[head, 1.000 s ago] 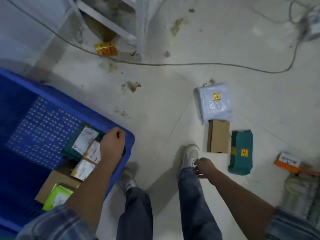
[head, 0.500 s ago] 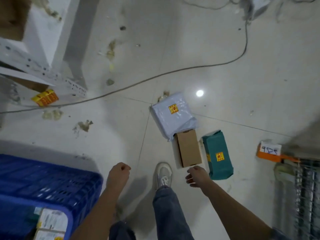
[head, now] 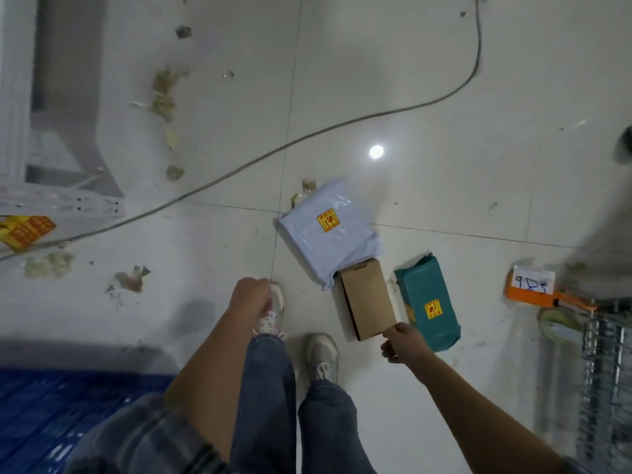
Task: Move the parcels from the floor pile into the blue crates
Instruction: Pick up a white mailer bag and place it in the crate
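Three parcels lie together on the white tiled floor: a pale blue poly bag [head: 328, 234] with a yellow sticker, a small brown cardboard box [head: 367, 299] against its near edge, and a green wrapped parcel [head: 427, 302] to the right of the box. My right hand [head: 402, 342] is stretched down to the box's near right corner, fingers loosely curled, holding nothing that I can see. Above my left shoe hangs my left hand [head: 249, 295], loosely curled and empty. A corner of the blue crate [head: 51, 405] shows at the bottom left.
A grey cable [head: 307, 138] runs across the floor beyond the parcels. A white metal rack foot [head: 68, 200] and a yellow-orange packet [head: 24, 230] are at the left. At the right stand an orange tag marked 985 [head: 530, 285] and a wire cage [head: 605, 388].
I have turned from the blue crate toward the floor parcels and stepped closer. My left hand left the crate empty. My right hand has reached down to the cardboard box's near corner.
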A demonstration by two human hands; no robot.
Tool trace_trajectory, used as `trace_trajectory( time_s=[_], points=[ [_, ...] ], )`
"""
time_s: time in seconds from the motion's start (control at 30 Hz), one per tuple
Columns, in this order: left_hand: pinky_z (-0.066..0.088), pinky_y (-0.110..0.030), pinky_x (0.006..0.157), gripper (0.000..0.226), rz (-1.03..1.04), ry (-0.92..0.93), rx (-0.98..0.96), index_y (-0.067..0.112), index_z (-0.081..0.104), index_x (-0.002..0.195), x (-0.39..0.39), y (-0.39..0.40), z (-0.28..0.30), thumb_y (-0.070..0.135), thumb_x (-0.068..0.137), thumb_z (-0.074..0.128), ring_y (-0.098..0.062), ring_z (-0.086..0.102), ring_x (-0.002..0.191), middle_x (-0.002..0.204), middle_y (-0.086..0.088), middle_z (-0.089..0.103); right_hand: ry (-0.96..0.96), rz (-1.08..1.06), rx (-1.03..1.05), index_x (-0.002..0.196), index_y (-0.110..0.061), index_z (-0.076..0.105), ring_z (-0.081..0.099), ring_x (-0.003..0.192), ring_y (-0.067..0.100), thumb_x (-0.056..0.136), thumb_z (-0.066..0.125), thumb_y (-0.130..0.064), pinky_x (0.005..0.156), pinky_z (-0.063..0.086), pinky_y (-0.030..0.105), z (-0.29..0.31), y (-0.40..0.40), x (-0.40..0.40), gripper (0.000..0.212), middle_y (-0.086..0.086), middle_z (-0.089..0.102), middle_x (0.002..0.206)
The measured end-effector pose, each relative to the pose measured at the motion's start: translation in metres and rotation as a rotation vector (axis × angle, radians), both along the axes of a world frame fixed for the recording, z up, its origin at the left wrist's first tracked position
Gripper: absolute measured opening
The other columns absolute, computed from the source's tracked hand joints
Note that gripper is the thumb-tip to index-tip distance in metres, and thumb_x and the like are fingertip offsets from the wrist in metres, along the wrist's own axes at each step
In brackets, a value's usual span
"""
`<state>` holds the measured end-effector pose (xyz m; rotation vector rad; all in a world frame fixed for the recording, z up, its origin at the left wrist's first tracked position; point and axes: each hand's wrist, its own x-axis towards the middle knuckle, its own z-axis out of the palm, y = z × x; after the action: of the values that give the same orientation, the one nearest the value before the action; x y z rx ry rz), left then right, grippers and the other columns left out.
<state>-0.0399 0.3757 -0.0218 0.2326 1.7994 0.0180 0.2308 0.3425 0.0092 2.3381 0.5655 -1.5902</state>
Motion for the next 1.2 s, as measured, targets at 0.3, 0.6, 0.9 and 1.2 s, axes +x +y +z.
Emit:
trace_trajectory(
  time_s=[0.3, 0.6, 0.9, 1.2],
  points=[
    [0.047, -0.031, 0.064, 0.012, -0.128, -0.129, -0.01, 0.002, 0.05, 0.094, 0.023, 0.052, -0.067, 0.011, 0.094, 0.041, -0.025, 0.053, 0.062, 0.083, -0.016, 0.058, -0.004, 0.182, 0.149, 0.12, 0.013, 0.05, 0.048, 0.085, 0.023, 0.091, 0.044, -0.009, 0.074, 0.038, 0.031, -0.085, 0.083, -0.026, 0.036, 0.027, 0.056, 0.096],
    [0.05, -0.037, 0.085, 0.05, 0.099, -0.184, -0.106, 0.004, 0.037, 0.136, 0.065, 0.057, -0.174, 0.017, 0.091, 0.053, -0.027, 0.054, 0.097, 0.123, -0.017, 0.051, -0.079, 0.408, 0.241, 0.148, -0.009, 0.022, 0.032, 0.137, 0.031, 0.085, 0.059, -0.024, 0.111, 0.034, 0.041, -0.215, 0.164, 0.003, 0.075, 0.013, 0.03, 0.151],
    [0.046, -0.032, 0.079, 0.041, 0.4, -0.223, -0.041, 0.01, 0.048, 0.131, 0.075, 0.052, -0.179, 0.015, 0.09, 0.053, -0.029, 0.057, 0.106, 0.129, -0.01, 0.056, -0.016, 0.465, 0.264, 0.099, -0.015, 0.034, 0.052, 0.095, 0.028, 0.072, 0.072, -0.041, 0.083, 0.049, 0.043, -0.23, 0.154, 0.01, 0.053, -0.001, 0.047, 0.088],
    [0.047, -0.031, 0.08, 0.05, 0.329, -0.174, -0.011, 0.015, 0.045, 0.132, 0.049, 0.049, -0.104, 0.035, 0.088, 0.056, -0.026, 0.056, 0.108, 0.132, -0.006, 0.053, 0.164, 0.416, 0.461, 0.123, -0.012, 0.05, 0.057, 0.087, 0.018, 0.075, 0.076, -0.036, 0.074, 0.046, 0.031, -0.127, 0.13, -0.043, 0.06, 0.006, 0.062, 0.106]
  ],
)
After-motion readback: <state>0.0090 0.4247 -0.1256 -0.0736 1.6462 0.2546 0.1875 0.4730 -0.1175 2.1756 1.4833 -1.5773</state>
